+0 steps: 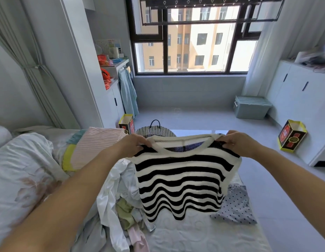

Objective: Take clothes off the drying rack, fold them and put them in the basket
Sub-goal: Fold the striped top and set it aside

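Observation:
A black-and-white striped knit top hangs in the air above the bed, spread flat with its front toward me. My left hand pinches its left shoulder and my right hand pinches its right shoulder. Behind the top, a dark woven basket with a loop handle stands on the floor at the foot of the bed, partly hidden by the top. A ceiling drying rack with a row of hooks hangs bare in front of the window.
A heap of unfolded clothes lies on the bed, with a dotted garment to the right and a pink striped blanket at the left. A blue lidded box and two red-yellow cartons stand on the floor.

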{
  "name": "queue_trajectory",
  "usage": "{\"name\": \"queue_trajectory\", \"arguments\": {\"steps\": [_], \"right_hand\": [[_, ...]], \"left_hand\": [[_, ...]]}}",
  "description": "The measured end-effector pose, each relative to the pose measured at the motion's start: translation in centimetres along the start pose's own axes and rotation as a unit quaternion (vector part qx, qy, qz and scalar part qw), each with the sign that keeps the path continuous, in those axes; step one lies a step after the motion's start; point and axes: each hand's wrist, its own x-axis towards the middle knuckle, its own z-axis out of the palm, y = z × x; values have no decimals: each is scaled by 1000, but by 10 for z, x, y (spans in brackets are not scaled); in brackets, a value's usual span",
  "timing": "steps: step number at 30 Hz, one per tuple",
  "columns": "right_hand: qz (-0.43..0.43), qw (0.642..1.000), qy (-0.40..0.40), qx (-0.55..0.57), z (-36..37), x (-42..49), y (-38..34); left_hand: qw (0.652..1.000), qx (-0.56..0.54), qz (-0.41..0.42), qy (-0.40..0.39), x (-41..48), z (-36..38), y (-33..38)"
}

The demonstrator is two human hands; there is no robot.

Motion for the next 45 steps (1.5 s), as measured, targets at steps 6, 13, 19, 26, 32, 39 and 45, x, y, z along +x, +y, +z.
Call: {"name": "queue_trajectory", "arguments": {"steps": [6, 13, 19, 26, 32, 39, 45], "right_hand": [[32, 997, -26, -71, 11, 28, 26], [32, 995, 6, -99, 23, 55, 48], [-96, 970, 202, -100, 26, 71, 68], [-28, 997, 77, 2, 105, 23, 85], [42, 977, -199, -59, 242, -77, 105], [133, 925, -355, -28, 377, -209, 117], [173, 905, -389, 13, 435, -260, 133]], "left_hand": [[999, 21, -38, 1, 46, 15, -8], [996, 73, -50, -2, 91, 17, -16], [998, 48, 14, 39, 114, 12, -20], [992, 42, 84, -87, 69, 97, -34], [955, 71, 81, -275, -24, 270, -80], [923, 71, 23, -377, -144, 419, -93], [897, 53, -7, -438, -183, 466, -95]]}}
